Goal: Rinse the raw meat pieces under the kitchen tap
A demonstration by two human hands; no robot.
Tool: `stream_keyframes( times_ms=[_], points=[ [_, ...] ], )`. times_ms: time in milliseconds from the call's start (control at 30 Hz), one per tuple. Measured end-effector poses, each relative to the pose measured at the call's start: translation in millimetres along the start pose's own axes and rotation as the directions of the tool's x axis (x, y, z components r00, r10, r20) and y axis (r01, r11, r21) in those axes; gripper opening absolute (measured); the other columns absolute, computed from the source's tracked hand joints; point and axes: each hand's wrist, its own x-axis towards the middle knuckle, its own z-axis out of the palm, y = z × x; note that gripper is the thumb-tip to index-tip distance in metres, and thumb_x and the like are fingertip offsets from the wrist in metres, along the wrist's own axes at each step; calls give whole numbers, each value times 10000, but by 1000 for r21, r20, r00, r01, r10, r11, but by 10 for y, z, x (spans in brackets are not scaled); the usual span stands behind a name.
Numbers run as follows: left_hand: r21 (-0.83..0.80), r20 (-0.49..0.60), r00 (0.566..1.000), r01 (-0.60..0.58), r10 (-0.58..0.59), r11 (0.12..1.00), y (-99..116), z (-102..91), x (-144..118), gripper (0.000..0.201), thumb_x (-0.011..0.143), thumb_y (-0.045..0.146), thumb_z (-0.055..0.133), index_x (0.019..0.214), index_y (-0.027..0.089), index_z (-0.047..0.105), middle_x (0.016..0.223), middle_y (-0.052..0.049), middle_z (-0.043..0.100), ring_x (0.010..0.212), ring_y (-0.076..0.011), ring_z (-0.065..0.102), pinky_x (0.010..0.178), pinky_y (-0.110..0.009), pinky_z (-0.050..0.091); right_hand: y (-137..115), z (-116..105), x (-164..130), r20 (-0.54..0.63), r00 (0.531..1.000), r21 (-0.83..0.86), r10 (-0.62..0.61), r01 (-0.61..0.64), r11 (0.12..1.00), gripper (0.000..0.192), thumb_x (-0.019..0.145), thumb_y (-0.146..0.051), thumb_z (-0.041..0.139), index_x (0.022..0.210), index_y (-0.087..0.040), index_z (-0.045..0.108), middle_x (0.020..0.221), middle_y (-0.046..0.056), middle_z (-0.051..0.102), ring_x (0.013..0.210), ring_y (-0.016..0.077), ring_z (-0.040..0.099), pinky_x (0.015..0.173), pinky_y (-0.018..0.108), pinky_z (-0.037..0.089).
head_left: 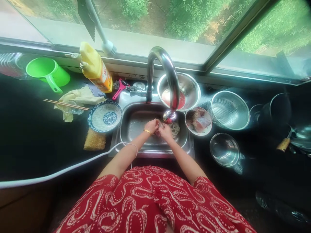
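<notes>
Pale, pinkish-grey piece of raw meat (173,128), limp and irregular in outline, wet-looking. Held low inside the steel sink basin (136,124), directly under the tap outlet (169,116). Near edge sits in the grip of both hands, left hand (152,126) and right hand (165,131), fingertips meeting on it; the rest trails off beyond the right-hand grip. Finer texture too small to tell.

Dark counter (31,142): green mug (46,72), patterned bowl (105,116), sponge (94,141), colander (229,110), sink (136,124).
</notes>
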Motion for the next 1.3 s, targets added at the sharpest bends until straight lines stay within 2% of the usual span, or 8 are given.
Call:
stream_keyframes(
  times_ms=[233, 400, 533, 667, 867, 1067, 1200, 1300],
  points=[
    [108, -56, 998, 45, -39, 993, -52, -64, 48, 280, 908, 248, 418, 1082, 113, 591, 1025, -163, 682, 969, -289, 654, 776, -330, 465, -5, -3, -12, 72, 989, 115, 125, -133, 984, 162, 698, -232, 506, 771, -156, 629, 718, 17, 624, 646, 142, 512, 611, 240, 368],
    [-20, -104, 977, 188, -189, 982, -251, -142, 129, 279, 914, 224, 394, 1067, 135, 609, 1007, -147, 692, 963, -252, 651, 769, -297, 446, 162, -57, -24, 114, 981, 180, 155, -174, 968, 190, 670, -262, 511, 733, -134, 636, 653, 23, 613, 619, 151, 527, 553, 233, 357],
    [-148, -149, 935, 302, -323, 942, -519, -277, 220, 285, 922, 240, 392, 1042, 147, 633, 1007, -143, 694, 953, -232, 644, 777, -285, 445, 372, -158, -37, 63, 968, 228, 244, -252, 940, 237, 642, -249, 517, 783, -123, 661, 680, 38, 641, 619, 157, 549, 539, 230, 371],
    [-129, -47, 976, 205, -212, 970, -611, -332, 265, 241, 890, 290, 507, 1023, 173, 671, 1042, -116, 702, 976, -230, 638, 825, -284, 452, 427, -225, -44, 59, 956, 363, 288, -289, 886, 260, 633, -286, 562, 812, -126, 663, 726, 45, 661, 640, 159, 574, 537, 227, 399],
    [-76, 86, 996, 36, -29, 996, -294, -260, 277, 320, 854, 131, 490, 1067, 192, 722, 1124, -87, 698, 1057, -206, 631, 887, -233, 446, 361, -268, -68, 53, 946, 419, 320, -312, 853, 253, 631, -300, 592, 794, -122, 669, 716, 43, 663, 626, 155, 577, 533, 232, 425],
    [-19, 124, 988, -88, 90, 996, 204, -85, 152, 303, 902, 289, 469, 982, 183, 742, 1052, -137, 707, 1020, -260, 649, 857, -288, 466, 350, -317, -111, 90, 918, 552, 387, -369, 748, 215, 653, -297, 637, 802, -143, 639, 664, 22, 635, 566, 154, 578, 471, 246, 454],
    [-38, 63, 997, 46, -44, 998, 285, -44, 145, 384, 904, 464, 464, 984, 196, 727, 1063, -145, 700, 1023, -285, 645, 837, -316, 477, 317, -311, -118, 174, 892, 657, 417, -420, 626, 132, 670, -267, 636, 720, -158, 581, 600, -2, 607, 516, 124, 554, 478, 235, 473],
    [-109, 31, 987, 159, -156, 981, 208, -71, 175, 335, 883, 442, 510, 975, 193, 714, 1087, -149, 686, 1044, -294, 630, 836, -331, 474, 288, -287, -116, 234, 896, 709, 377, -422, 564, 145, 667, -273, 642, 696, -167, 548, 576, -16, 588, 505, 114, 539, 477, 225, 473]
  ],
)
